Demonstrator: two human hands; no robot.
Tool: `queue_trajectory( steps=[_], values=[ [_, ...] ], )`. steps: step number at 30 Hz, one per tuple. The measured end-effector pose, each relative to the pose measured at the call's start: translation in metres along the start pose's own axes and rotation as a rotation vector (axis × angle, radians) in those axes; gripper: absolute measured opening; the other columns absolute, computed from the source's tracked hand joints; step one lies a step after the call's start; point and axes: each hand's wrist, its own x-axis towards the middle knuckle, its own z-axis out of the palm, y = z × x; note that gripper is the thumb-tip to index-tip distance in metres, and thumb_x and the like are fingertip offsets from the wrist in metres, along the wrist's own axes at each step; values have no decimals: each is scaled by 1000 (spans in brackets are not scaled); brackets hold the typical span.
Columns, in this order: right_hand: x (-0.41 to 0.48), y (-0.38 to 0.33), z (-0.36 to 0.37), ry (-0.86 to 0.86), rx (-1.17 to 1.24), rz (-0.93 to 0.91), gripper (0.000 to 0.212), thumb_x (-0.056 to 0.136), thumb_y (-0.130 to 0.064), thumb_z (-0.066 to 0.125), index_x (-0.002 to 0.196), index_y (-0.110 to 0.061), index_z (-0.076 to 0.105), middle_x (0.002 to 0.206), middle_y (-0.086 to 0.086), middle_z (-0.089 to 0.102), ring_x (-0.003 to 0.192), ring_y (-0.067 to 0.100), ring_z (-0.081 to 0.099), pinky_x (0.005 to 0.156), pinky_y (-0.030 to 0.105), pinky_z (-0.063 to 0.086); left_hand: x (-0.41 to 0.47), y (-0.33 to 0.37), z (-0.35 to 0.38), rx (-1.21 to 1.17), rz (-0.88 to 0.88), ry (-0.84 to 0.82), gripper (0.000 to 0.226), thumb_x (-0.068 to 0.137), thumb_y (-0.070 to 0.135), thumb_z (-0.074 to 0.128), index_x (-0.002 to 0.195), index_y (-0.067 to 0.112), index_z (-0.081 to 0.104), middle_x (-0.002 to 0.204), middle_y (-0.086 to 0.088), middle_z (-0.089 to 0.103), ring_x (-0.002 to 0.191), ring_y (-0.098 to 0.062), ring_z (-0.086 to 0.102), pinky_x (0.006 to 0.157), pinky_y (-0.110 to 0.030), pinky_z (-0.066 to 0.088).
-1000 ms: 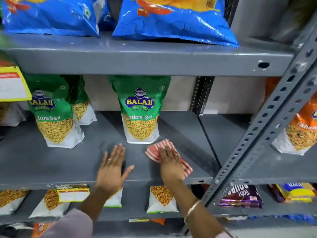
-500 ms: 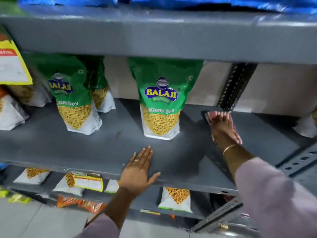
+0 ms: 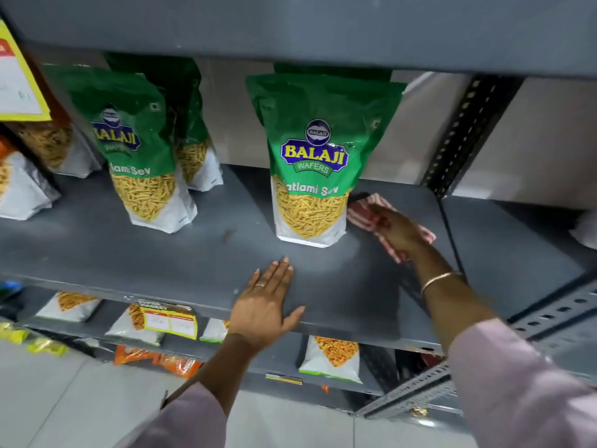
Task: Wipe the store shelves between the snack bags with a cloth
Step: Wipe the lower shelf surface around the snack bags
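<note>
A grey metal shelf (image 3: 181, 253) holds upright green Balaji snack bags. One bag (image 3: 315, 163) stands at the centre, another (image 3: 139, 147) to its left. My right hand (image 3: 395, 229) presses flat on a red-and-white striped cloth (image 3: 363, 213) lying on the shelf just right of the centre bag, the cloth's left edge close to the bag's base. My left hand (image 3: 265, 305) rests palm down with fingers spread on the shelf's front edge, in front of the centre bag, holding nothing.
More bags stand behind the left bag and at the far left (image 3: 22, 185). A yellow price tag (image 3: 19, 79) hangs top left. A perforated upright (image 3: 465, 130) rises at the back right. Lower shelves carry small snack packs (image 3: 332, 357). The upper shelf (image 3: 290, 27) overhangs.
My right hand has slid the cloth from the shelf's back right leftward, up beside the centre bag. The left hand stays on the front edge. The view has moved closer.
</note>
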Motion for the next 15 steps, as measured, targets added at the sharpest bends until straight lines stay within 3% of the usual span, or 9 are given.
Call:
queue_trajectory(
  steps=[3,6,9,12,15],
  values=[
    [-34,-2,11,-1,45,6,48,91,-10,55,137,-23,46,147,-2,42,134,10,39,102,5,29,0,3,-3,-9,-3,18,67,78,49,40,122,2,60,130,-13,57,116,-27,57,100,-37,29],
    [-67,-13,19,-53,72,-30,49,91,-5,57,137,-16,46,153,4,33,140,19,32,109,16,19,0,4,-5,-10,-6,12,66,78,47,39,120,0,61,127,-14,59,113,-29,59,99,-37,29],
    [-116,-31,21,-44,-90,14,47,91,-18,58,134,-35,48,144,-3,49,123,20,55,103,25,41,-1,5,-8,-8,-4,2,65,78,45,39,118,-1,62,126,-15,60,111,-29,60,99,-38,29],
    [-170,-53,19,-80,-147,54,45,92,-16,56,126,-46,51,131,-8,61,92,16,70,75,32,59,-3,4,-9,-18,-11,-30,63,78,43,39,119,0,62,127,-15,59,112,-29,59,101,-37,27],
    [-197,-65,0,-264,129,78,46,90,-6,56,119,-42,58,121,-14,65,98,3,67,85,29,57,-4,2,-10,-33,-19,-64,65,84,47,35,123,1,59,131,-14,56,117,-28,56,108,-31,16]
  ],
)
